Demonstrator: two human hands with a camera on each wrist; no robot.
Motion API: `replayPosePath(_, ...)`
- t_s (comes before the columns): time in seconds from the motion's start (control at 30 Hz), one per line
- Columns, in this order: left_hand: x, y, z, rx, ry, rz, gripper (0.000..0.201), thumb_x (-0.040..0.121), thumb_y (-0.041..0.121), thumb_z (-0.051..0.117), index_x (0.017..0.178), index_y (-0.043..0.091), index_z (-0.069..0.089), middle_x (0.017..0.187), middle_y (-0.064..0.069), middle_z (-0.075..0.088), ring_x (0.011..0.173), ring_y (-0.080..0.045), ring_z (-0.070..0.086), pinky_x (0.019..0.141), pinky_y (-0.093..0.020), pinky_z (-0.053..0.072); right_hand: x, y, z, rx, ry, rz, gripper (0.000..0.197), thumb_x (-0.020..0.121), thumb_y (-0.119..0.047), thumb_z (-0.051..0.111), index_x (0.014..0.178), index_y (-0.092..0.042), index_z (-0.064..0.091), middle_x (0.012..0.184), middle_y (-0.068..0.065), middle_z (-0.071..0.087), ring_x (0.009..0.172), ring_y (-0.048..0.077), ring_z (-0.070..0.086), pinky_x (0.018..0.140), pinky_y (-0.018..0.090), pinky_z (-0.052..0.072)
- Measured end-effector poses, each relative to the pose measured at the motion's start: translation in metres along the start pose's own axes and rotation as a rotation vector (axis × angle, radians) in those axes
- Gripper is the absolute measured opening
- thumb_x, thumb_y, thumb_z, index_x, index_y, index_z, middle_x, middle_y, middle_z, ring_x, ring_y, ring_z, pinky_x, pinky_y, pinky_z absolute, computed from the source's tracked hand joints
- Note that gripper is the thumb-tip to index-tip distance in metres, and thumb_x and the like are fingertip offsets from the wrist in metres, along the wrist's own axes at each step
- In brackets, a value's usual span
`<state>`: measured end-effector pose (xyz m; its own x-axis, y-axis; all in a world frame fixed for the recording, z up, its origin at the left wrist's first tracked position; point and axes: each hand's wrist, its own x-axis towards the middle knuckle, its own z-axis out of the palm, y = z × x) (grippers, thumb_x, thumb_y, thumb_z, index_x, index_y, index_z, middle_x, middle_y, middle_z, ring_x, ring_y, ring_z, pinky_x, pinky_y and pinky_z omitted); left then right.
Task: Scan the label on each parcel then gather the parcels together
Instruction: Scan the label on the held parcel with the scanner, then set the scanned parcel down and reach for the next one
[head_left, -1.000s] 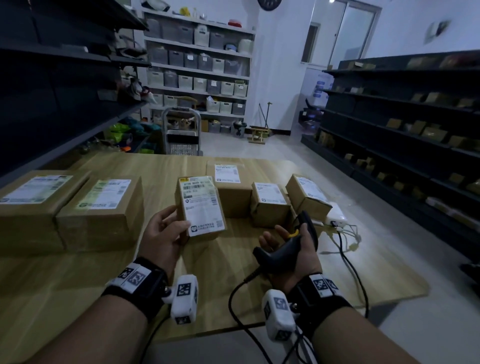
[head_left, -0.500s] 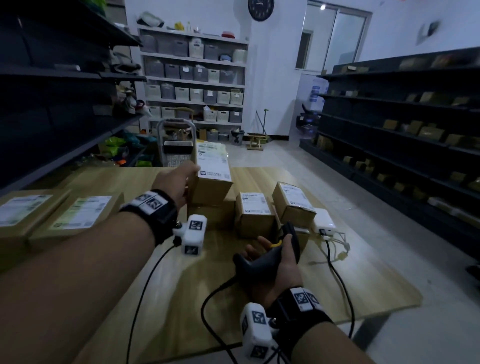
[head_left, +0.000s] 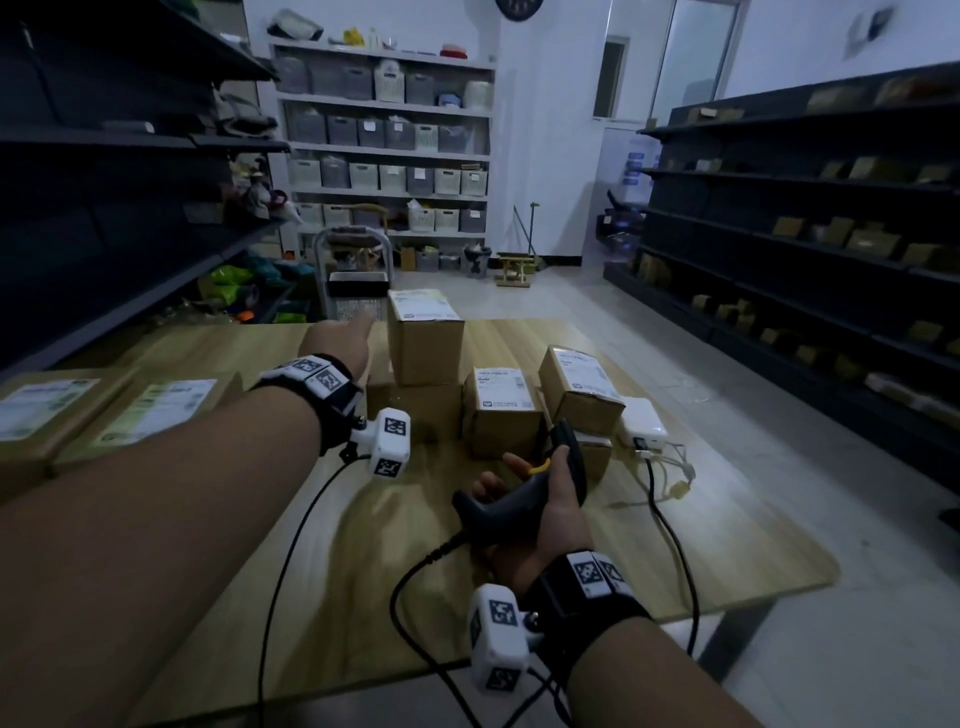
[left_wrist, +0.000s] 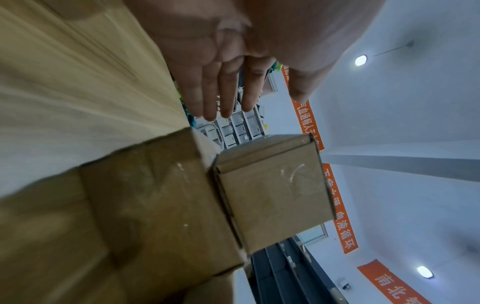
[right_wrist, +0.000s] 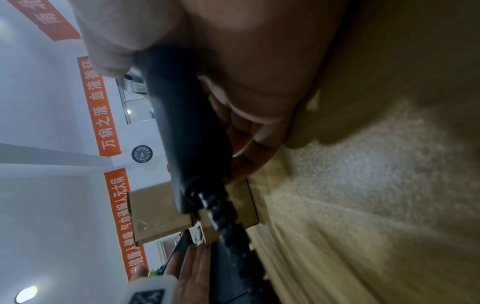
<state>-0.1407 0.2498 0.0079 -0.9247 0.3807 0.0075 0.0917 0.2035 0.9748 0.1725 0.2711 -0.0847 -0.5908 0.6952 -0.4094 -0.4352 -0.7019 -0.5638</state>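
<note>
A small labelled parcel (head_left: 425, 343) stands on top of a wider parcel (head_left: 415, 410) at the middle of the wooden table (head_left: 675, 545). My left hand (head_left: 348, 332) hovers just left of the top parcel with straight fingers (left_wrist: 215, 92), holding nothing. In the left wrist view the top parcel (left_wrist: 272, 195) and the lower one (left_wrist: 142, 205) lie apart from those fingers. My right hand (head_left: 540, 499) grips the black scanner (head_left: 498, 506) by its handle (right_wrist: 189, 133), low over the table. Two more parcels (head_left: 501, 415) (head_left: 579, 389) sit right of the stack.
Two large flat parcels (head_left: 47, 410) (head_left: 150, 410) lie at the table's left. A white adapter (head_left: 641, 428) with cables sits at the right, and the scanner cable (head_left: 415, 582) loops over the front edge. Dark shelving (head_left: 805, 234) lines both sides; a trolley (head_left: 358, 280) stands beyond the table.
My left hand carried the labelled parcel from the table's front to the middle, set it on top of another parcel and let go. The right hand kept the scanner almost still.
</note>
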Motion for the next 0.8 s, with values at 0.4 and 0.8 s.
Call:
replayPosePath(0.4,-0.099,-0.014,-0.102,0.476,0.090,0.174,0.054,0.097,0.044,0.078,0.142,0.017,0.066,0.138,-0.011,0.072,0.120,-0.036,0.070,0.103,-0.045,0.058,-0.005,0.002,0.005,0.017,-0.051,0.013,0.072,0.084,-0.078,0.067,0.114,-0.014,0.076,0.109,0.018,0.070,0.105,0.034,0.069,0.087,0.055,0.060)
replayPosePath(0.8,-0.083,-0.039,-0.170,1.180,0.052,0.024,0.076,0.092,0.079,0.061,0.128,0.013,0.072,0.130,-0.012,0.073,0.108,-0.032,0.071,0.092,-0.039,0.059,-0.002,0.003,0.003,0.034,-0.070,0.024,0.070,0.085,-0.077,0.066,0.116,-0.015,0.075,0.108,0.016,0.066,0.101,0.033,0.066,0.107,0.064,0.051)
